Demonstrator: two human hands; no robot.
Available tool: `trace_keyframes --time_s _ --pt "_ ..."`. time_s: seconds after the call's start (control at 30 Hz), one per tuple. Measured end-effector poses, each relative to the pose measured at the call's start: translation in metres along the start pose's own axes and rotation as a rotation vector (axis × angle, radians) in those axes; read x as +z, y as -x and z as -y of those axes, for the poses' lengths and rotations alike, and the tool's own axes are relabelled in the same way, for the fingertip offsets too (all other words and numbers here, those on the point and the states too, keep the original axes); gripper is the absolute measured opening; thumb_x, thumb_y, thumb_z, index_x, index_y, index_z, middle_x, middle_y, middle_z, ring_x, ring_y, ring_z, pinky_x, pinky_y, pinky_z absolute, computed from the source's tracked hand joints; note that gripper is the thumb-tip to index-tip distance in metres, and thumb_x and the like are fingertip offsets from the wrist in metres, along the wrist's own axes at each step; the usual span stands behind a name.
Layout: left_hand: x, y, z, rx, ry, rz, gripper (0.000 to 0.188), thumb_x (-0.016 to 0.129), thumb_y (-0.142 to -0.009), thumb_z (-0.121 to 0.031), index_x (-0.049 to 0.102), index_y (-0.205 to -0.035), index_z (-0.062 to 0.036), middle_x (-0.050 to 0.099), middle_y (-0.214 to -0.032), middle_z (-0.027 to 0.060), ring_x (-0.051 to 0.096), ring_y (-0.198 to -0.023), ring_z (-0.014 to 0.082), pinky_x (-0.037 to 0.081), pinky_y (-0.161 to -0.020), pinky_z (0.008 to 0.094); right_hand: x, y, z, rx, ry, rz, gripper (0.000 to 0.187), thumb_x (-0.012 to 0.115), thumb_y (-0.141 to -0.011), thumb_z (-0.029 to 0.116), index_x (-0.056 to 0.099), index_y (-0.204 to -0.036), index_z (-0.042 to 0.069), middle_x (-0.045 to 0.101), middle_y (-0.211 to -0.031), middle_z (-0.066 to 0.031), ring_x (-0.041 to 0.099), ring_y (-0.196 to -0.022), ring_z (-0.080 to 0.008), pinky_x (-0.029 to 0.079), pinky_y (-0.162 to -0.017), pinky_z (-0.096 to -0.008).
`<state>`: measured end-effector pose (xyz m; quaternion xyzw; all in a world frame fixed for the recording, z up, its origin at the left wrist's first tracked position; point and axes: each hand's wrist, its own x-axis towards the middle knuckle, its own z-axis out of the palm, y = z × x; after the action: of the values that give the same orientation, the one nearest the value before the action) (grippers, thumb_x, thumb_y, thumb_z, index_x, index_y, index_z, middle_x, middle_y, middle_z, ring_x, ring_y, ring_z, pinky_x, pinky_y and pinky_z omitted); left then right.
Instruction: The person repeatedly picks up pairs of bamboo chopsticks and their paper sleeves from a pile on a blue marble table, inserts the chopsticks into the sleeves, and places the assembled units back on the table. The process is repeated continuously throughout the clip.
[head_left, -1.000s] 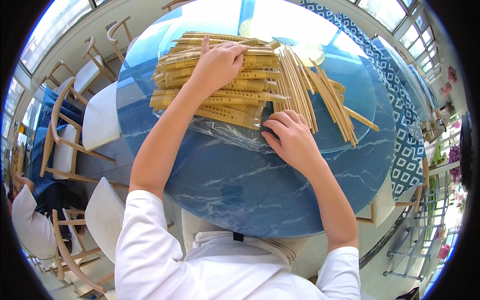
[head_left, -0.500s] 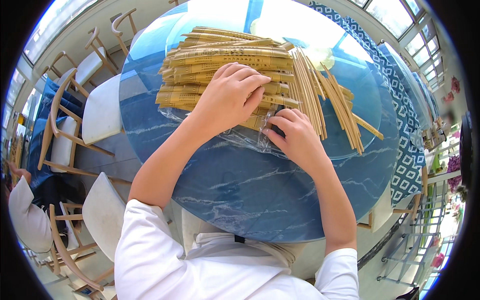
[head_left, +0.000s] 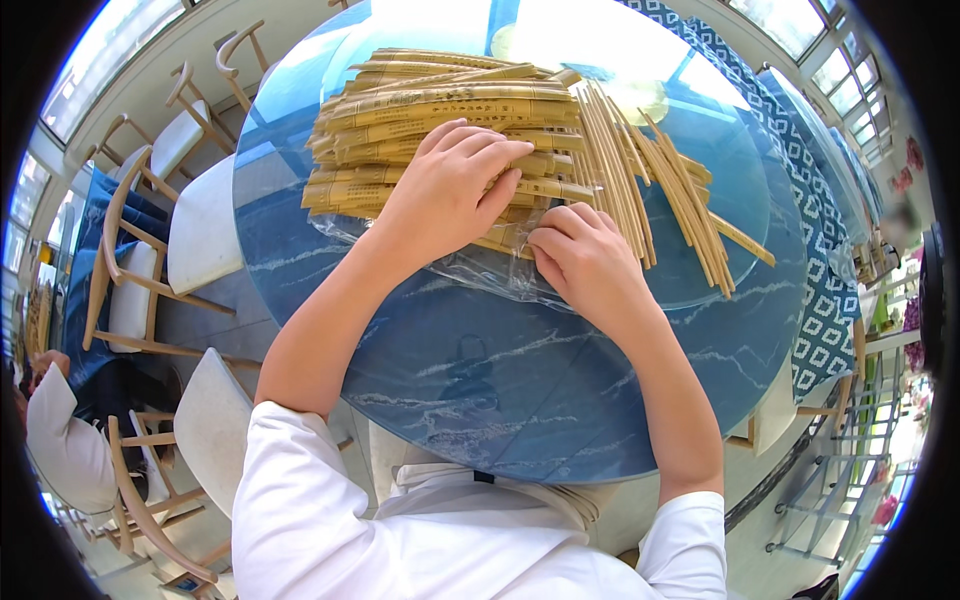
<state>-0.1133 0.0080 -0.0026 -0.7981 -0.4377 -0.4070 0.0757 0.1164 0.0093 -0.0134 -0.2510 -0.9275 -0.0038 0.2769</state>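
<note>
A stack of brown paper-wrapped chopsticks (head_left: 440, 105) lies across a clear plastic bag (head_left: 490, 275) on a blue marbled round table (head_left: 480, 390). My left hand (head_left: 450, 190) rests on top of the stack, fingers stretched over the wrappers and thumb apart. At the stack's lower right corner, my right hand (head_left: 590, 255) has its fingers curled and pinched at the bag's edge. What lies under its fingertips is partly hidden. Just to the right, a row of bare wooden chopsticks (head_left: 615, 185) slants away from me, with a looser bunch of chopsticks (head_left: 695, 215) beyond it.
Wooden chairs with white seats (head_left: 205, 220) stand left of the table. Another person in a white sleeve (head_left: 70, 440) sits at the lower left. A blue-and-white patterned cloth (head_left: 825, 340) hangs at the right, near a metal rack (head_left: 840, 480).
My right fingers have drawn closer together at the bag's edge, covering the dark gap seen there before. My left hand stays on the stack. The whole view has shifted slightly.
</note>
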Motion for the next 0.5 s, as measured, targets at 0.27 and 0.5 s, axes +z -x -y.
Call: trace_keyframes --time_s 0.27,0.5 --pt "0.015 0.010 -0.037 0.033 0.156 0.338 0.043 0.070 -0.101 -0.030 0.062 -0.138 -0.0098 0.077 -0.111 0.0087 0.071 -0.112 0.0266 0.031 -0.125 0.0522 -0.078 0.001 -0.024 0.343 -0.257 -0.574 0.007 0.060 -0.095 -0.001 0.056 -0.100 0.003 0.068 -0.100 -0.0085 0.061 -0.078 -0.0138 0.052 -0.071 -0.0288" --pt "0.017 0.002 -0.042 -0.054 0.204 0.089 0.015 0.065 -0.103 -0.013 0.071 -0.116 -0.0086 0.078 -0.103 0.0061 0.073 -0.100 0.0249 0.037 -0.121 0.0493 -0.095 0.054 -0.054 0.361 -0.518 -0.933 0.009 0.052 -0.107 0.002 0.050 -0.116 0.003 0.067 -0.114 -0.0096 0.057 -0.082 -0.0061 0.052 -0.073 -0.0227"
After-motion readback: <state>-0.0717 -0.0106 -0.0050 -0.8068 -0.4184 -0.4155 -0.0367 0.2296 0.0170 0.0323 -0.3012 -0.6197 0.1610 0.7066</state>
